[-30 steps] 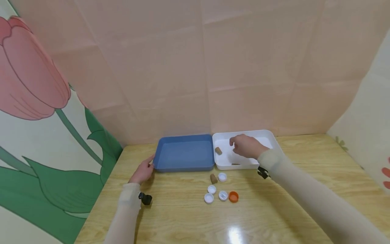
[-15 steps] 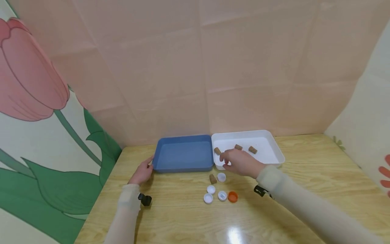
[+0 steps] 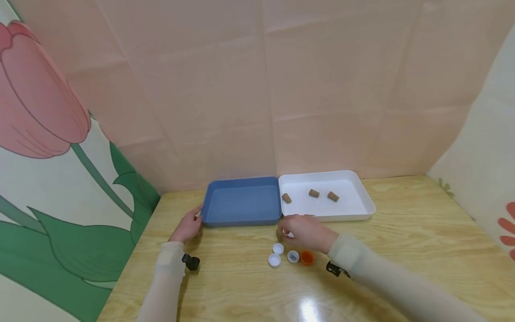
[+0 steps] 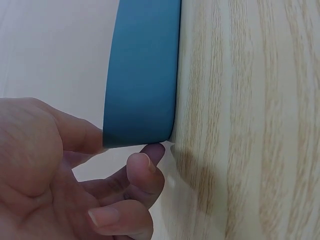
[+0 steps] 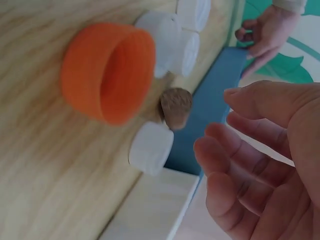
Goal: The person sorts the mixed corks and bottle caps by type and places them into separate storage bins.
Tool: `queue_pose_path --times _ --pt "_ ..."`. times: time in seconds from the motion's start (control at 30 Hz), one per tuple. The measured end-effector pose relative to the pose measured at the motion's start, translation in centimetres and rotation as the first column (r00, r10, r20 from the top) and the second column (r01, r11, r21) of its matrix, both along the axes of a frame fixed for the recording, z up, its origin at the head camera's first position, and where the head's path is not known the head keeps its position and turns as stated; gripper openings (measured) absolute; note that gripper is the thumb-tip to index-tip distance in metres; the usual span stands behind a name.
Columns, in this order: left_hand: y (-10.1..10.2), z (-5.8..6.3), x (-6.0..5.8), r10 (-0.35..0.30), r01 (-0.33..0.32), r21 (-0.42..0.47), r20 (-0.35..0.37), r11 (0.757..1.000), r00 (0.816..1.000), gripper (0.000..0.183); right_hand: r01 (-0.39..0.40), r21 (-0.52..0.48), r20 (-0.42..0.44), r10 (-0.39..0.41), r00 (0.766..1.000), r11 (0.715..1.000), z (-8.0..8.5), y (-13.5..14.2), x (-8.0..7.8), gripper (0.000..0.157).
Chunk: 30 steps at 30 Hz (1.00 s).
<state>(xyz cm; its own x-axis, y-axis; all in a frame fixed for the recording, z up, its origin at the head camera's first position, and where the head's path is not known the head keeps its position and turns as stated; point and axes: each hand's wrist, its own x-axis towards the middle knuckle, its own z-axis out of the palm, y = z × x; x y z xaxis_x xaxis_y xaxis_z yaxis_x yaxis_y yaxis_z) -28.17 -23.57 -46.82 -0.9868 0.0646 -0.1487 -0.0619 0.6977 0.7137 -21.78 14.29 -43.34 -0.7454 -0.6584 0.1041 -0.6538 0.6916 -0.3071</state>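
Observation:
My left hand (image 3: 188,228) touches the left end of the blue tray (image 3: 242,201). In the left wrist view one digit meets its end wall and a fingertip lies at its lower corner, the other fingers loosely bent. My right hand (image 3: 307,233) hovers over the table before the white tray (image 3: 350,194), thumb and fingers apart with nothing between them. Just beyond its fingertips in the right wrist view, a tapered cork (image 5: 176,107) stands on the table. Beside that cork is a white bottle cap (image 5: 150,148), mostly covered by the hand in the head view.
Nearer me lie white caps (image 3: 275,260) and an orange cap (image 3: 307,258). Several corks (image 3: 314,193) rest inside the white tray, which adjoins the blue one. A paper-covered wall (image 3: 233,112) rises behind both trays, and the wooden table (image 3: 229,281) extends in front.
My right hand has moved from above the white tray down and left toward the cork and caps, uncovering corks in the tray. My left hand has stayed at the blue tray.

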Motion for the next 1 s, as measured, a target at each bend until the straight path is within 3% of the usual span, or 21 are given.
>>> queue_pose_path --times 0.4,0.73,1.0 --pt "0.0 0.1 0.0 -0.01 0.01 0.008 0.007 1.0 1.0 0.053 0.049 0.057 -0.109 -0.043 0.993 0.997 -2.4 -1.3 -1.0 0.012" --pt "-0.1 0.1 0.0 -0.005 0.005 0.002 0.012 1.0 1.0 0.054 0.087 0.082 -0.112 -0.077 0.991 0.993 -2.5 -1.8 -1.2 0.012" --pt "0.0 0.2 0.1 -0.013 0.014 -0.013 0.023 1.0 1.0 0.054 0.07 0.083 -0.109 -0.061 0.992 0.994 -2.7 -2.1 -1.0 0.009"
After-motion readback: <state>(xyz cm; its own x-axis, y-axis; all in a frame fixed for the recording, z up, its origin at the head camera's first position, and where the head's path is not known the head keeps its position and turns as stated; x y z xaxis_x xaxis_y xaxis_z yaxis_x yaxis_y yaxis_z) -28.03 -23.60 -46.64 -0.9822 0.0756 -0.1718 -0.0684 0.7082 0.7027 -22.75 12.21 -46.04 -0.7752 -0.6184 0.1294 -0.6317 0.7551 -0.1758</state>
